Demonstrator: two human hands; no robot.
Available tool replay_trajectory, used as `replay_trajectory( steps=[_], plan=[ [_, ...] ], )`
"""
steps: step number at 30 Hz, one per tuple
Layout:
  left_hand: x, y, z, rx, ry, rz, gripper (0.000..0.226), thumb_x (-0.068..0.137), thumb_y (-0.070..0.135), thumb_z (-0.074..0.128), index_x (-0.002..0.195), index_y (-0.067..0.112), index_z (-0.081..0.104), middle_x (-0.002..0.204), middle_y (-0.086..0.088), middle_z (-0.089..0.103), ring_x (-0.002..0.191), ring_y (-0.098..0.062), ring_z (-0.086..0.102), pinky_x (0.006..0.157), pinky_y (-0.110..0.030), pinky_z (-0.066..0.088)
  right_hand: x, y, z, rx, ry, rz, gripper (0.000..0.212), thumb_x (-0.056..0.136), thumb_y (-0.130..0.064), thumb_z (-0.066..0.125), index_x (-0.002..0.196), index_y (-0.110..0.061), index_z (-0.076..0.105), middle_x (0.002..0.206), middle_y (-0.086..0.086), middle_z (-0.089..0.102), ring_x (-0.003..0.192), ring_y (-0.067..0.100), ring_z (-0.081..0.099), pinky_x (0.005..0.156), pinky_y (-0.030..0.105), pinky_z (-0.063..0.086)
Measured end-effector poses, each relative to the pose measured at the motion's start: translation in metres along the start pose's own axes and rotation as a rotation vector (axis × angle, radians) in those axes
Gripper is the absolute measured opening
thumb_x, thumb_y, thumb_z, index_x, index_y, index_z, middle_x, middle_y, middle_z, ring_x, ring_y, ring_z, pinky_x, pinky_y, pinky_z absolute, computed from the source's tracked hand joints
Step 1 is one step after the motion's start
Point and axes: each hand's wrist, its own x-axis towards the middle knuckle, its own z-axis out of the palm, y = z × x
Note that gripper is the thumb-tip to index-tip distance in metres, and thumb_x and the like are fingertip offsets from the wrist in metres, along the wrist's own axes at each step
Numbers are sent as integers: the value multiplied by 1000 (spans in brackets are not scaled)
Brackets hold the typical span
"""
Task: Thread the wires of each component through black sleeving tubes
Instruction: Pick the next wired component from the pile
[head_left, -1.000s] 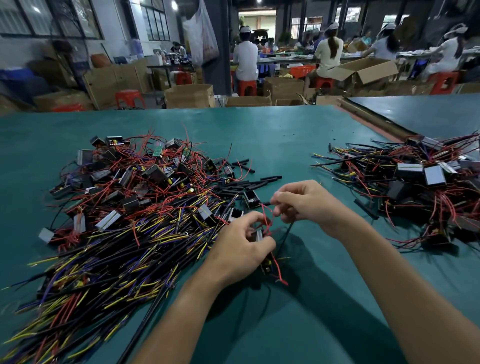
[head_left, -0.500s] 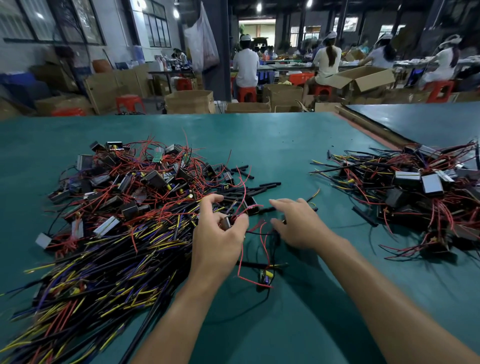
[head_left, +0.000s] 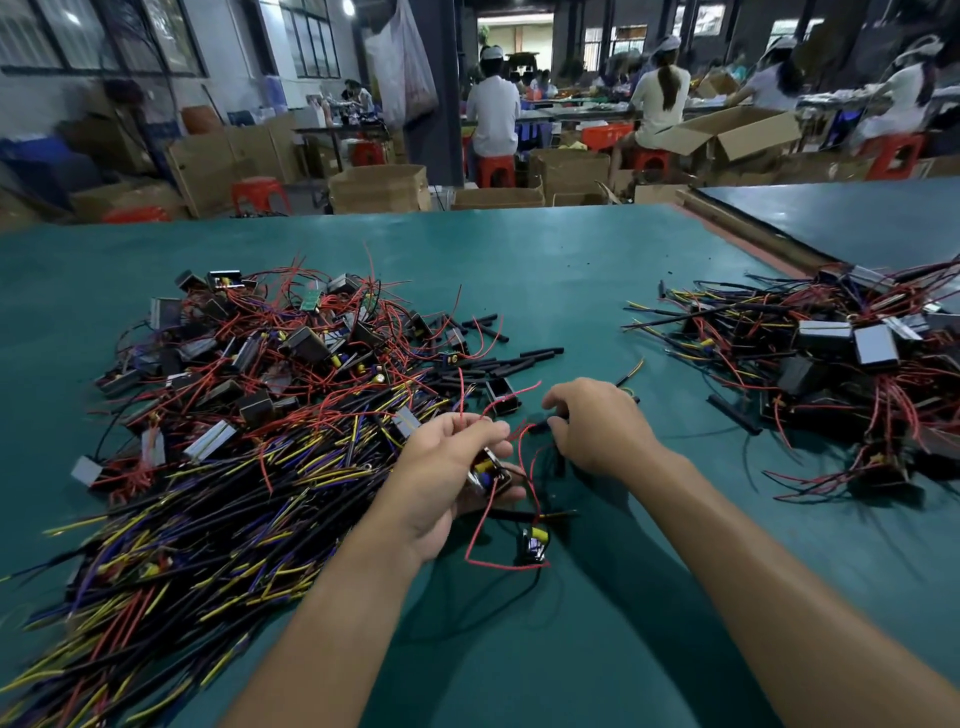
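My left hand grips a small black component with red wires that rise past its fingers and loop down. My right hand rests palm down just to the right, its fingertips curled over a short black sleeving tube on the green table. Whether it grips the tube is hidden. Another component with a yellow part lies on the table below my hands, next to a sleeved wire. Loose black tubes lie scattered beyond my hands.
A big heap of components with red, yellow and purple wires fills the left of the table. A second heap lies at the right. Cardboard boxes, red stools and seated workers stand beyond the far edge.
My left hand drew back from the heap toward me, now holding a component. My right hand stayed over the tubes. An earlier component was set down on the table below.
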Motion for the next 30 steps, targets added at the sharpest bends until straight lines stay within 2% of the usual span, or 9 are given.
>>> replay_trajectory(
  steps=[3,7,10,13,17,21,24,26,30],
  plan=[
    [-3,6,0,-174,-72,-43,21,89,-7,52,106,5,49,87,-18,60,72,-29,65,70,-44,59,-1,0,-4,8,-26,21,15,91,-24,56,94,-25,71,97,-1,69,96,27,62,71,30,42],
    [-1,5,-1,-196,-45,1,34,85,-21,40,109,2,48,95,-22,60,86,-32,67,77,-43,58,-1,-1,-16,165,119,84,8,93,-28,53,94,-24,61,95,-4,67,92,27,60,80,37,48],
    [2,1,-1,-29,70,93,32,84,-22,47,100,6,51,96,-20,63,83,-30,67,65,-34,62,-6,-7,-22,405,154,68,11,91,-26,54,101,-30,52,84,-9,68,76,21,60,75,39,50],
    [2,-7,-1,241,143,192,25,81,-11,64,91,11,57,84,-11,70,68,-22,65,51,-24,52,-13,-15,-31,529,128,16,14,88,-19,56,96,-30,57,79,-7,69,70,18,62,71,37,52],
    [3,-13,-4,797,374,511,18,72,6,70,79,21,64,72,7,70,70,-15,66,66,-27,51,-14,-29,-51,790,126,38,19,88,-3,54,80,-18,62,68,0,68,46,7,46,50,24,38],
    [2,-10,-7,728,420,495,15,70,11,70,78,21,61,70,5,67,68,-20,64,64,-33,53,-25,-28,-73,872,-157,-28,22,88,2,47,75,-13,57,57,3,62,36,4,38,37,15,29],
    [3,-11,-5,747,435,469,11,67,18,71,71,18,61,59,6,62,56,-14,58,53,-24,46,-44,-15,-70,926,-487,-83,15,75,-9,51,83,-10,63,55,3,58,42,12,38,38,18,28],
    [1,-15,-1,750,365,422,15,61,26,69,67,16,59,50,9,55,44,-7,45,43,-17,35,-52,-4,-68,983,-634,-111,21,78,-14,54,93,-9,66,58,2,55,47,14,37,41,19,27],
    [0,-18,3,809,222,333,22,53,34,58,65,16,56,47,8,48,44,-14,40,47,-25,32,-56,13,-73,1157,-802,-212,27,80,-19,62,102,-5,68,67,4,57,50,11,41,48,20,35]
  ],
)
